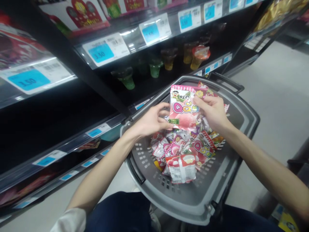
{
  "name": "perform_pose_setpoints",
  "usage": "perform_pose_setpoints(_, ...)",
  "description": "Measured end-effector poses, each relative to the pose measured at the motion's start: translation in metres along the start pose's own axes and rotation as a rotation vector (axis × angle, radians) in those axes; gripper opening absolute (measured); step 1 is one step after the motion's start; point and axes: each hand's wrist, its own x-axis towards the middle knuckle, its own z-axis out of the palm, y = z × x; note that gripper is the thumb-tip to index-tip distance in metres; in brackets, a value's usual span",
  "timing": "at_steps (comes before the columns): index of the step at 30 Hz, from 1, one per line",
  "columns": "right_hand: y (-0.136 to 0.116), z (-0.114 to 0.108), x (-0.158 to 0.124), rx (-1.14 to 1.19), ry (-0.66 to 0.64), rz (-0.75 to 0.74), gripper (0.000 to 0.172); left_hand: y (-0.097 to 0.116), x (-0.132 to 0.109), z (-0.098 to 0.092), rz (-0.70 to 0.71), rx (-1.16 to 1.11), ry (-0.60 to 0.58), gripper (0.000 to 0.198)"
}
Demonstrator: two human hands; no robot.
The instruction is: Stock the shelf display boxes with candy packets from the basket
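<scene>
A pink candy packet point(183, 108) with "QQ" lettering is held upright over a grey shopping basket point(193, 199). My left hand point(152, 120) pinches its lower left edge. My right hand point(212, 109) grips its upper right corner, and more pink packets show behind those fingers. Below the hands, several candy packets point(183, 154) lie piled in the basket.
Dark store shelves point(79, 77) with blue price tags point(101, 53) run along the left and top. Jelly cups point(154, 66) in green, yellow and orange stand on a middle shelf. Pale floor point(277, 96) lies to the right. My dark trousers point(120, 212) show below the basket.
</scene>
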Motion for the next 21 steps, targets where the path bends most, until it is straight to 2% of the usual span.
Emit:
perform_pose_setpoints(12,-0.0072,0.0038,-0.0021,0.003,0.086,0.045,0.042,0.0011,-0.0001,-0.0034,0.040,0.039,-0.004,0.074)
perform_pose_setpoints(15,-0.0063,0.0053,-0.0016,0.005,0.096,0.054,0.041,-0.0008,-0.0012,-0.0024,0.066,0.132,0.011,0.072)
perform_pose_setpoints(17,-0.0054,0.0064,-0.0007,0.025,0.095,0.077,0.040,-0.0020,-0.0016,-0.0014,0.157,0.297,0.108,0.068)
perform_pose_setpoints(19,-0.0051,0.0067,0.0007,0.056,0.096,0.117,0.038,-0.0024,-0.0013,-0.0010,0.341,0.559,0.233,0.062)
perform_pose_setpoints(21,-0.0054,0.0060,0.0026,0.097,0.110,0.166,0.033,-0.0018,-0.0008,-0.0012,0.555,0.827,0.305,0.053)
